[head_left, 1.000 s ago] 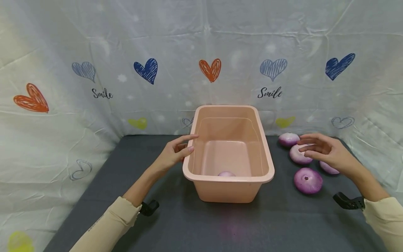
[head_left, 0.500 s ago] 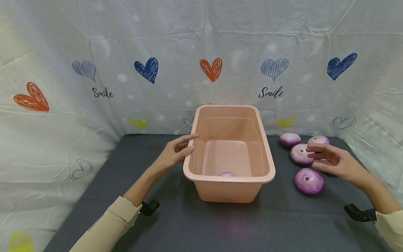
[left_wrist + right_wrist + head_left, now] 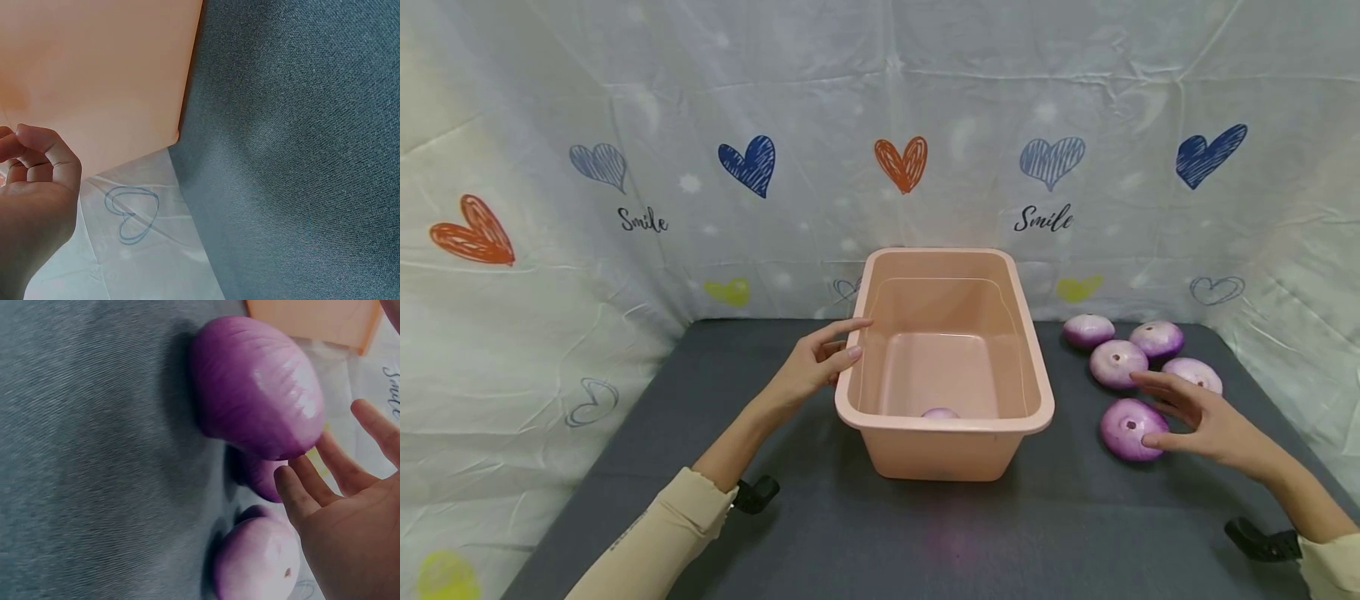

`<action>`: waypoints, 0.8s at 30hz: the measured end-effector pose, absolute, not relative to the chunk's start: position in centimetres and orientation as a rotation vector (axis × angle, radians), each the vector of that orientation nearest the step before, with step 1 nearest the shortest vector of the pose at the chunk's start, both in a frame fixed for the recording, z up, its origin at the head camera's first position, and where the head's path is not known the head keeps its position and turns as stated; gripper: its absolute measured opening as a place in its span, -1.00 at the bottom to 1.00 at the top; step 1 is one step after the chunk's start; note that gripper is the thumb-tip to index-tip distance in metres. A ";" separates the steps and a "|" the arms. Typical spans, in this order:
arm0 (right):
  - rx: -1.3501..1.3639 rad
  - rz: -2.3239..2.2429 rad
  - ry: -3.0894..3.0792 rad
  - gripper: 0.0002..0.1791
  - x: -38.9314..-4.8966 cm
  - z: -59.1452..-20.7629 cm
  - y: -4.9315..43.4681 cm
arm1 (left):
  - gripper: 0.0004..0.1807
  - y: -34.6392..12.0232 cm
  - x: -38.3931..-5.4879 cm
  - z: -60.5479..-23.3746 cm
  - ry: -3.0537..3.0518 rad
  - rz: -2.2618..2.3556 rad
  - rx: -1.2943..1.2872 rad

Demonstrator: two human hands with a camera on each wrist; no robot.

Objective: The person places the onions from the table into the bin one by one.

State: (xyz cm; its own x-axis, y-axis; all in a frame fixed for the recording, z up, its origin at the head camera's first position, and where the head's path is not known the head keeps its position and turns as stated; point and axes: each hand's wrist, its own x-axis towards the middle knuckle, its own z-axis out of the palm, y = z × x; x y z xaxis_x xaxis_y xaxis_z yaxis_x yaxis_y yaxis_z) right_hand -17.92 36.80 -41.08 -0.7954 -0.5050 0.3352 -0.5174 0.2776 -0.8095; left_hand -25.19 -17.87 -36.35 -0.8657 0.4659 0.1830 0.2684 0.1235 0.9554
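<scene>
A peach plastic tub (image 3: 943,454) stands mid-table with one purple onion (image 3: 940,413) partly visible inside. My left hand (image 3: 812,362) holds its left rim, index finger and thumb over the edge and the other fingers curled outside; in the left wrist view that hand (image 3: 40,169) lies against the tub wall. To the tub's right sits a group of purple onions. My right hand (image 3: 1206,421) is at the nearest onion (image 3: 1123,429), thumb overlapping its right side, fingers spread and relaxed. In the right wrist view its fingertips are right by that big onion (image 3: 256,384).
Behind the nearest onion lie several more: a pale onion (image 3: 1117,364), one onion (image 3: 1087,331) at the back, another onion (image 3: 1157,339) beside it, and an onion (image 3: 1193,374) behind my right hand. A dark grey cloth (image 3: 760,533) covers the table. A white printed sheet (image 3: 820,108) hangs behind.
My right hand has moved from the back onions toward the front one, uncovering the right-hand onions. The left hand and the tub have stayed in place.
</scene>
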 end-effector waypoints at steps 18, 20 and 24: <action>0.942 1.561 -2.590 -0.08 -17.9 -43.7 36.9 | -0.41 -17.8 -25.3 -36.4 2.261 1.810 0.734; 0.947 1.556 -2.587 -0.10 -18.0 -43.8 36.9 | -0.41 -17.8 -25.3 -36.4 2.255 1.814 0.727; 0.937 1.540 -2.585 -0.15 -18.1 -44.0 36.8 | -0.44 -17.8 -25.2 -36.4 2.246 1.819 0.716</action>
State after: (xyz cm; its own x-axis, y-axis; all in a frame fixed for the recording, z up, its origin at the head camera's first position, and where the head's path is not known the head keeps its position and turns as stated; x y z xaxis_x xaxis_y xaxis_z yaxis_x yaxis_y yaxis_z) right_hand -18.07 36.84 -43.99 -0.8230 -0.4928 0.2823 -0.4830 0.3458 -0.8044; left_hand -25.20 -17.84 -36.35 -0.8717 0.4602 0.1685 0.2605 0.1439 0.9547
